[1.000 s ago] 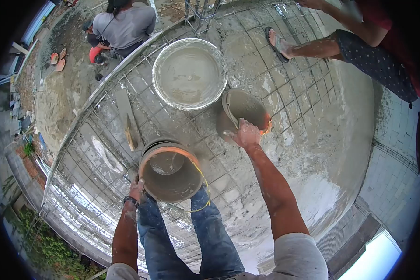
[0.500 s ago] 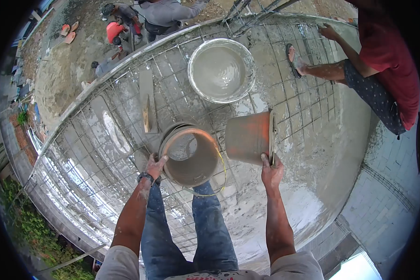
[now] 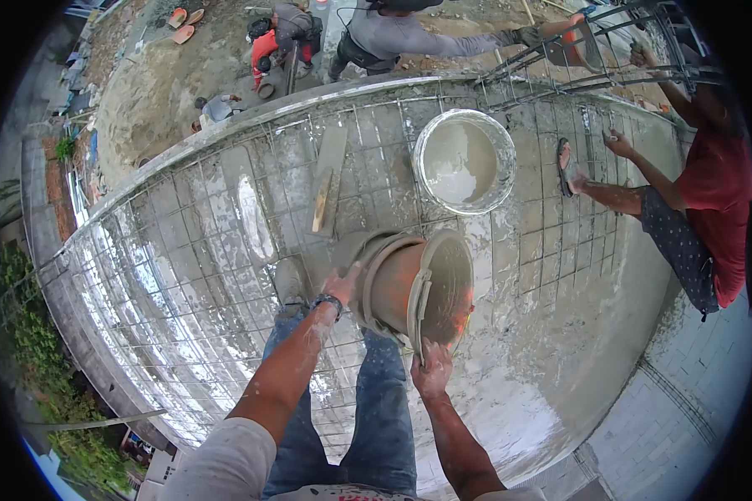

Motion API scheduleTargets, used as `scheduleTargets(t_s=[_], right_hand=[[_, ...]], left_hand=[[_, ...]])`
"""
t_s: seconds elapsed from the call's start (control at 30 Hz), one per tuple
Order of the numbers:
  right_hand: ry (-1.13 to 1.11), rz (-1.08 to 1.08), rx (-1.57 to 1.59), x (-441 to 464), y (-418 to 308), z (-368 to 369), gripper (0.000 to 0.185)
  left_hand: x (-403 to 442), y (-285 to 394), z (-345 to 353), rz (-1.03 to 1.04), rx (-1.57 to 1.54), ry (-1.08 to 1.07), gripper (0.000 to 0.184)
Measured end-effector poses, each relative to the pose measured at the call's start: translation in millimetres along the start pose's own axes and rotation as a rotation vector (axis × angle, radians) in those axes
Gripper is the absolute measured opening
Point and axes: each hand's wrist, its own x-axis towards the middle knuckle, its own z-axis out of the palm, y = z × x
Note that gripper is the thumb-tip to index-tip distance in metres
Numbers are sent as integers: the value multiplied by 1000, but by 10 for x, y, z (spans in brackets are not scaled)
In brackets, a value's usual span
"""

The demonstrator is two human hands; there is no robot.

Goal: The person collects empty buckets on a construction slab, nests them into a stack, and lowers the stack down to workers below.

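An orange bucket (image 3: 405, 280) coated in grey cement lies tilted on its side in front of my legs, its mouth facing right. Its base end sits within the rim of a grey, cement-covered bucket (image 3: 368, 288) on the left. My left hand (image 3: 342, 285) is closed on that left bucket's rim. Down at the lower edge of the orange bucket's mouth, my right hand (image 3: 432, 369) grips the rim. A round tub (image 3: 510, 154) of wet grey mix stands just beyond the buckets.
Steel mesh (image 3: 200, 259) covers the wet slab underfoot. A plank (image 3: 330, 179) lies on it ahead. A person in red (image 3: 710, 200) is at right. Beyond the slab edge, a person in grey (image 3: 393, 42) holds another bucket (image 3: 564, 42) beside a rebar cage (image 3: 610, 71).
The orange bucket has come left and tipped over, its base now in the other bucket. That left bucket has tilted too. A bucket is now held at the slab edge.
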Motion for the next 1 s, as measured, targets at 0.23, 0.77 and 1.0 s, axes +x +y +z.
scheduleTargets(t_s=[0.23, 0.77, 1.0], right_hand=[[-196, -68, -66, -2, -41, 701, 67], [-244, -161, 89, 56, 121, 1324, 69], [-232, -104, 93, 12, 143, 1266, 71]], left_hand=[[-336, 38, 71, 208, 68, -37, 104], [-239, 27, 90, 277, 275, -39, 120], [124, -307, 236, 399, 165, -32, 110]])
